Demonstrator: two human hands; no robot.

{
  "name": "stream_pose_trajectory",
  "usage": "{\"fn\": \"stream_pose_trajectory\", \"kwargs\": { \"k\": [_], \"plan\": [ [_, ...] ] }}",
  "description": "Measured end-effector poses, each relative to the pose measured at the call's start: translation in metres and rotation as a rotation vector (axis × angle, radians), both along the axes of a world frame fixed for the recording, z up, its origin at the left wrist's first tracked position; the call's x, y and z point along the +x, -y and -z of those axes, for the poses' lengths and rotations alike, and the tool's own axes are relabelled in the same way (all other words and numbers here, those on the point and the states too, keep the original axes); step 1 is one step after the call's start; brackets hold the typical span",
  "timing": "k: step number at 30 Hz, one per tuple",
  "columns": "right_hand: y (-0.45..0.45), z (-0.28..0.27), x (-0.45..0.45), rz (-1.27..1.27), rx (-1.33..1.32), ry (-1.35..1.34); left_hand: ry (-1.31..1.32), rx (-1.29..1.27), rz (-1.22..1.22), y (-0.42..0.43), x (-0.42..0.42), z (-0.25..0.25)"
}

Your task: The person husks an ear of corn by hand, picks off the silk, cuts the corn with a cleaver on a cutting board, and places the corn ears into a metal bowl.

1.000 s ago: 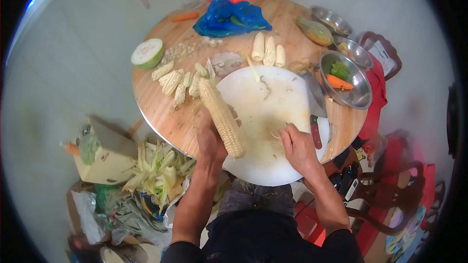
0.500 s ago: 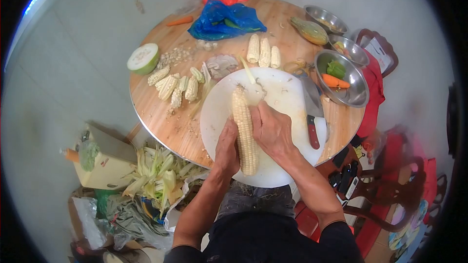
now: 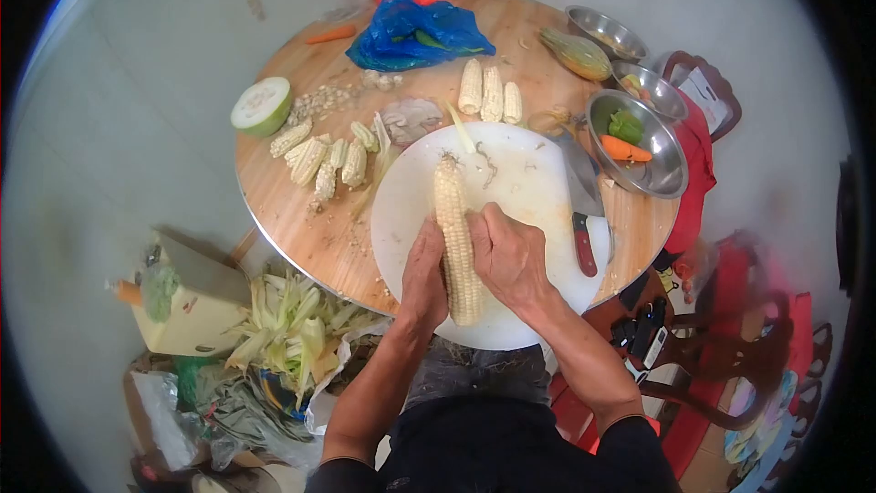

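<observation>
A pale, husked corn cob (image 3: 458,251) stands lengthwise above the round white cutting board (image 3: 401,210), silk at its far tip. My left hand (image 3: 423,276) is wrapped round its left side. Against the right side press the thumb and curled fingers of my right hand (image 3: 511,254); its fingertips are partly hidden. A knife with a dark red handle (image 3: 584,245) lies on the board's right side. Near the board's far edge is a strip of husk (image 3: 463,132). Three bare cobs (image 3: 492,94) stand side by side beyond the board.
Shorter corn pieces (image 3: 310,160), loose kernels (image 3: 319,102) and a cut pale-green gourd (image 3: 263,106) lie left on the wooden table (image 3: 301,210). A blue bag (image 3: 415,35) is at the back. Metal bowls (image 3: 671,169) line the right. Husks (image 3: 287,324) fill a bag below left.
The whole view has shifted slightly, with the table a little further left. Both hands keep their hold on the corn cob; the right hand's fingers have moved slightly lower along it.
</observation>
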State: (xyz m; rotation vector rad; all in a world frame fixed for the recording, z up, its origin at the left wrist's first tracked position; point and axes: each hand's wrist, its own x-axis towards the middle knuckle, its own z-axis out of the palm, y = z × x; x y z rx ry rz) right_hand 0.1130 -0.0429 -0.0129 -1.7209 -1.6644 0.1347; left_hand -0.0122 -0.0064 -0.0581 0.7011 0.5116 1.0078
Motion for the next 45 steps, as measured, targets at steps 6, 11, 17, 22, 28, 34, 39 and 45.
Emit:
{"fn": "stream_pose_trajectory", "kwargs": {
  "k": [6,11,17,22,28,34,39,45],
  "plan": [
    [0.001,0.026,0.023,0.051,0.007,0.027,0.039,-0.097,0.038,-0.002,-0.016,-0.003],
    [0.02,0.019,0.006,0.056,-0.004,-0.182,0.018,-0.147,0.017,-0.006,-0.012,0.005],
    [0.02,0.016,-0.011,-0.042,0.174,0.088,0.048,-0.195,-0.048,0.002,0.002,0.002],
    [0.014,0.035,0.026,0.101,-0.021,-0.045,0.042,-0.117,0.055,-0.002,-0.008,0.008],
    [-0.007,-0.012,0.02,0.008,0.074,-0.445,-0.04,-0.043,0.09,0.007,0.001,0.0],
    [-0.03,-0.014,0.031,-0.076,0.028,-0.16,-0.086,-0.06,0.14,0.009,-0.003,0.008],
    [-0.024,0.0,0.04,-0.112,0.061,-0.025,-0.251,0.225,0.115,0.012,-0.005,0.006],
    [0.004,0.02,0.046,0.051,-0.089,-0.22,-0.042,0.045,0.144,0.002,-0.012,0.015]
  ]
}}
